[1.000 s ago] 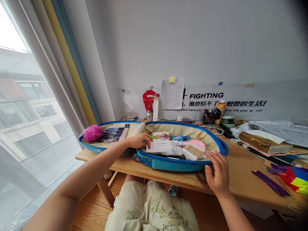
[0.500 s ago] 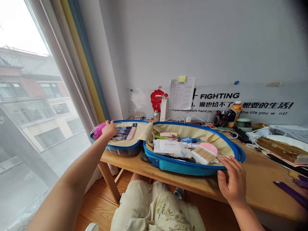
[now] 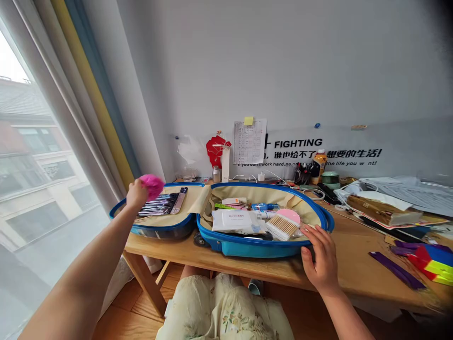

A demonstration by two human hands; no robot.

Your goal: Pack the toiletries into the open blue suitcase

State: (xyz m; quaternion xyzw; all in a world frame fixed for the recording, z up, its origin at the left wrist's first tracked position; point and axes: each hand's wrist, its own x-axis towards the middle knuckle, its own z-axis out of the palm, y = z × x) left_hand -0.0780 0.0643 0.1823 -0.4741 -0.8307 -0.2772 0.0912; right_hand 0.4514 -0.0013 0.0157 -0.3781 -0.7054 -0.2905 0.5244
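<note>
A blue suitcase point(image 3: 244, 250) lies open on the desk, cream-lined in both halves. Above its left half, my left hand point(image 3: 136, 193) is closed on a bright pink bath puff point(image 3: 152, 187). Below the puff lies a flat pack of dark slim tools point(image 3: 161, 204), likely brushes. My right hand point(image 3: 321, 259) is open, its fingertips at the front right rim of the larger half. Near those fingers are a clear pack of cotton swabs point(image 3: 283, 227) and a pink round item point(image 3: 288, 216). A white pack of wipes point(image 3: 235, 220) and a blue tube point(image 3: 264, 206) lie further left.
The wooden desk point(image 3: 347, 259) carries a brown box point(image 3: 380, 208), an orange bottle point(image 3: 318, 165), cables and papers behind and right. Purple strips point(image 3: 396, 270) lie at the front right. A white lamp point(image 3: 225, 163) stands at the wall, a curtain point(image 3: 67, 94) at left.
My left hand has lifted the pink bath puff up from the suitcase's left half. My right hand stays at the rim. The view has turned to the right.
</note>
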